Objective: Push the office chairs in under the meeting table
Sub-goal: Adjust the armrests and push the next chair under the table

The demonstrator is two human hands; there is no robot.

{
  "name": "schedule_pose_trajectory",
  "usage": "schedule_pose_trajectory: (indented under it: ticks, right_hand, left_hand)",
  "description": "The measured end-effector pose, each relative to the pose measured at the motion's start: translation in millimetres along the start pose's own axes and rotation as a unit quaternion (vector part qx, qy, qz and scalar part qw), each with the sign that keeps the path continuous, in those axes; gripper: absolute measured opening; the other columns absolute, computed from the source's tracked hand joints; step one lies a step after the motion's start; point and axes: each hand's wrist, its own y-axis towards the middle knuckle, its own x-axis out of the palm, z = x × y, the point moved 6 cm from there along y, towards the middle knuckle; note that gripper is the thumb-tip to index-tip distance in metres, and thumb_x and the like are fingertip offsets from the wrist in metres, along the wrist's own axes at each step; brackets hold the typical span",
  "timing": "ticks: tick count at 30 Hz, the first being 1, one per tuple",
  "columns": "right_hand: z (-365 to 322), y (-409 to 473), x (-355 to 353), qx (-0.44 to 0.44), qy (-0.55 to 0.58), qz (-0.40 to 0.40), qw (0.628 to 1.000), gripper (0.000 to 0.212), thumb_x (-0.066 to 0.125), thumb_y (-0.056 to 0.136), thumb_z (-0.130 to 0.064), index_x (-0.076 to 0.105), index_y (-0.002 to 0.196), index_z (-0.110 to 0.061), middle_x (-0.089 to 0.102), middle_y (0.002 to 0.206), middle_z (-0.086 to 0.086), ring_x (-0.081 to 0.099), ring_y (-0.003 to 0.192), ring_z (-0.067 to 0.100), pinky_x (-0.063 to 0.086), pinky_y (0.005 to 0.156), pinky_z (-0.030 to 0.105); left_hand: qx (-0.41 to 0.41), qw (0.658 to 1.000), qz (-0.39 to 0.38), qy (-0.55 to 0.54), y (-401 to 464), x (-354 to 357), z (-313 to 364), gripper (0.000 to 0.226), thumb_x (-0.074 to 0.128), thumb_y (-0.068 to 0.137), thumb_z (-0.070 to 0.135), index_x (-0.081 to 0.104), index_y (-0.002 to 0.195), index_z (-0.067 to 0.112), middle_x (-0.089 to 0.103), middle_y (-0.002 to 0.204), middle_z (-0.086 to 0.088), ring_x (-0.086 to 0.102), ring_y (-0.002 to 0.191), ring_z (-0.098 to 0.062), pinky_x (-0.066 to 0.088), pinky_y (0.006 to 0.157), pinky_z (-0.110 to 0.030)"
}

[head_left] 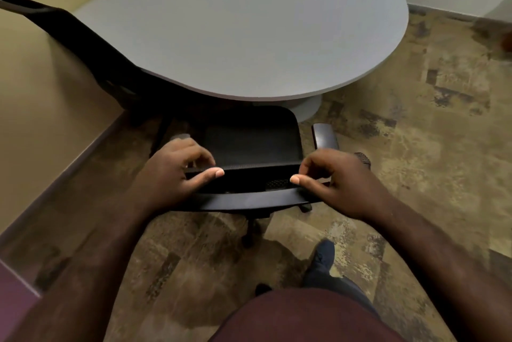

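Both hands on the top edge of the black office chair's backrest (249, 199) — left hand (171, 175) and right hand (336, 181) each clamped there, fingers curled over the front, thumbs pointing inward along the rim. Seat front tucked just beneath the grey meeting table (266, 36), right armrest (324, 136) outside the edge. Second chair (91, 53) at the table's left side — backrest against the tabletop.

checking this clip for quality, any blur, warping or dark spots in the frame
Head view: wide-angle bending curves the wall and the table edge; the left hand fingers and right hand are softened by motion blur; the chair seat is dark with little detail; the corners dim; no strong glare on the tabletop.
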Motion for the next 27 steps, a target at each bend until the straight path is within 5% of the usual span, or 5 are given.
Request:
schedule_pose_trajectory:
  ticks: [6,8,12,27]
  right_hand:
    - [1.3,-13.8,32.5,-0.033,-0.260,-0.077,0.962,0.068,0.033,0.077,-0.088,0.059,0.081,-0.025,0.056,0.071,-0.010,0.052,0.066,0.013,0.041,0.058,0.032]
    - [1.8,-10.6,35.5,-0.038,-0.303,-0.080,0.949,0.057,0.042,0.074,-0.083,0.054,0.074,-0.027,0.055,0.066,-0.010,0.052,0.060,0.014,0.038,0.052,0.030]
    - [3.7,-3.3,37.8,-0.003,-0.352,-0.063,0.934,0.026,0.079,0.062,-0.040,0.058,0.064,-0.026,0.055,0.054,-0.007,0.054,0.048,0.017,0.034,0.044,0.024]
    - [20.6,49.6,33.8,0.009,-0.387,-0.013,0.922,0.026,0.082,0.059,-0.030,0.058,0.061,-0.021,0.051,0.050,-0.002,0.049,0.044,0.023,0.027,0.047,0.025]
  left_hand:
    - [-0.009,0.999,0.002,0.042,-39.0,15.8,-7.6,0.051,0.048,0.080,0.075,0.065,0.081,0.027,0.056,0.079,0.017,0.053,0.073,-0.007,0.048,0.058,-0.032]
    - [-0.018,0.996,0.005,0.082,-42.5,20.7,-7.9,0.061,0.044,0.076,0.084,0.066,0.081,0.028,0.059,0.077,0.016,0.057,0.067,-0.007,0.048,0.051,-0.032]
    - [-0.013,0.985,0.010,0.169,-39.5,29.0,-8.0,0.073,0.041,0.066,0.094,0.061,0.062,0.024,0.055,0.057,0.011,0.053,0.050,-0.011,0.038,0.042,-0.025]
    - [0.009,0.978,0.039,0.203,12.6,22.3,-35.0,0.072,0.032,0.069,0.093,0.046,0.052,0.025,0.049,0.050,0.008,0.049,0.046,-0.017,0.022,0.044,-0.023]
